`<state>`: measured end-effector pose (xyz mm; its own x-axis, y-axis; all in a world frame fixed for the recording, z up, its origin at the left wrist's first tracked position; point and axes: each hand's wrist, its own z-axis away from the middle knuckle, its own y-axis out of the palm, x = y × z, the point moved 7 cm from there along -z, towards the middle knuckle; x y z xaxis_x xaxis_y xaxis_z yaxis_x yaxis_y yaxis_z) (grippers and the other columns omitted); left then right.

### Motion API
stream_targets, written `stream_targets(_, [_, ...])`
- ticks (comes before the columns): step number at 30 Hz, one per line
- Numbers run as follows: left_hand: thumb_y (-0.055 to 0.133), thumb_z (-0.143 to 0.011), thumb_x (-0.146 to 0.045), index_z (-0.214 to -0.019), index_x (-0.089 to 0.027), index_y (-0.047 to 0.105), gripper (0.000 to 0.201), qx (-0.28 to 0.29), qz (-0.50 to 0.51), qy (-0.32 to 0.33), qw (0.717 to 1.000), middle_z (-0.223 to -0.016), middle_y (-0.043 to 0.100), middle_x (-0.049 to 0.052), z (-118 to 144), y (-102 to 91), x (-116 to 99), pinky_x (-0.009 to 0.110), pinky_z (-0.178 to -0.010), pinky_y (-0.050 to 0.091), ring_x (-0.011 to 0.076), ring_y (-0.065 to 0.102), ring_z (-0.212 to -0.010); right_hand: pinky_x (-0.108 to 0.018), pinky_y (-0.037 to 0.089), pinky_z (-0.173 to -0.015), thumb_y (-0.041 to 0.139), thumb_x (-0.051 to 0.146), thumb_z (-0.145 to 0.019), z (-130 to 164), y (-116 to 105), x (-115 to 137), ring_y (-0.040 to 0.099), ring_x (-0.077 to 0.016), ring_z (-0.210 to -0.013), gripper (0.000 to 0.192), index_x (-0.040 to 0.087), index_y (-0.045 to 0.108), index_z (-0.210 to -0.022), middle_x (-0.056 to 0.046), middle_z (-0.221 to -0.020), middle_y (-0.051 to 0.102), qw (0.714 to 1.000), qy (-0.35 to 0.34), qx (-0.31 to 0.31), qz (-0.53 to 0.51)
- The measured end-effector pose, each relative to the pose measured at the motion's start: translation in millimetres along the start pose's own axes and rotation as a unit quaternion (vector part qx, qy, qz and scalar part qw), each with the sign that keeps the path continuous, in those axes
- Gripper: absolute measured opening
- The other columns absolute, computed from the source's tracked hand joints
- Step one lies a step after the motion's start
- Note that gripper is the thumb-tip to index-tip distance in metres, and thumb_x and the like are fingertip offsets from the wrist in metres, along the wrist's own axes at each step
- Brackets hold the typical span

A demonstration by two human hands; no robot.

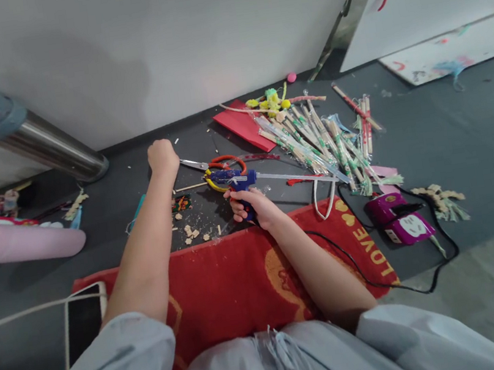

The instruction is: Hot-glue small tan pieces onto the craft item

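While right hand [254, 206] grips one glue gun [245, 179], left hand [163, 158] fisted, any contents hidden, one pair of scissors [204, 166] between

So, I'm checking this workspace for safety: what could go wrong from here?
The blades of the scissors point at the left hand, so a small slip might nick it. The right hand holds the glue gun with its front by the scissors' handles; if hot, which the picture can't show, it could drip there. The black cord loops past the edge of the red towel and might snag.
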<state>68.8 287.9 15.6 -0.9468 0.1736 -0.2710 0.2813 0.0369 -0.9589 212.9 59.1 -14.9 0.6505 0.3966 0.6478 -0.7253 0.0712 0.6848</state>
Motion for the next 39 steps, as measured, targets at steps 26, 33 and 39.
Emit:
stream_targets(26, [0.073, -0.073, -0.025, -0.087, -0.017, 0.069, 0.017, -0.076, 0.657, -0.157, 0.734, -0.075, 0.072, 0.002, 221, -6.7, 35, 0.021, -0.064, 0.054, 0.0088, 0.066, -0.065, -0.024, 0.046, -0.045, 0.069, 0.033, -0.071, 6, 5, -1, 0.04, -0.0059, -0.036, 0.021, 0.016, 0.058, -0.073, 0.007, -0.044, 0.047, 0.988, -0.049, 0.035, 0.14])
stream_targets(33, [0.071, -0.079, -0.024, -0.084, -0.019, 0.066, 0.008, -0.074, 0.681, -0.143, 0.715, -0.083, 0.073, 0.002, 210, 3.9, 46, 0.019, -0.071, 0.056, 0.0086, 0.069, -0.075, -0.026, 0.05, -0.049, 0.064, 0.029, -0.076, 11, 8, -3, 0.044, -0.0076, -0.036, 0.014, 0.018, 0.055, -0.075, 0.006, -0.045, 0.05, 0.977, -0.061, 0.063, 0.193])
stream_targets(39, [0.072, -0.079, -0.025, -0.09, -0.02, 0.067, 0.013, -0.048, 0.672, -0.122, 0.729, -0.088, 0.074, 0.004, 212, 3.4, 40, 0.024, -0.076, 0.058, 0.0129, 0.071, -0.081, -0.028, 0.051, -0.052, 0.064, 0.028, -0.079, 15, 14, -9, 0.047, -0.0092, -0.04, 0.016, 0.018, 0.053, -0.072, 0.006, -0.046, 0.048, 0.964, -0.045, 0.11, 0.239])
